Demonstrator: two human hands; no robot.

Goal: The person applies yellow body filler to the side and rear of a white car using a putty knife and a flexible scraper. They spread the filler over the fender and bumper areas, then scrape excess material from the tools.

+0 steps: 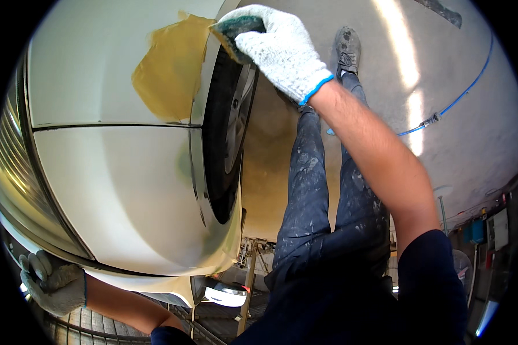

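My right hand [282,52], in a white knit glove with a blue cuff, grips a dark green sanding pad [240,35] with a tan edge. The pad is at the wheel-arch edge, beside a tan filler patch [172,69] on the white car panel [86,63]. Whether the pad touches the panel, I cannot tell. At the lower left, my left hand [54,287] wears a grey-palmed glove. Its fingers are loosely bent and apart, with nothing visible in them, close to the car's edge below the window.
Under the arch is a black tyre with a silver wheel [239,115]. A white door mirror [225,294] sticks out near my waist. On the concrete floor [380,80], a blue hose [472,86] curves along the right. Shelving and tools line the lower right.
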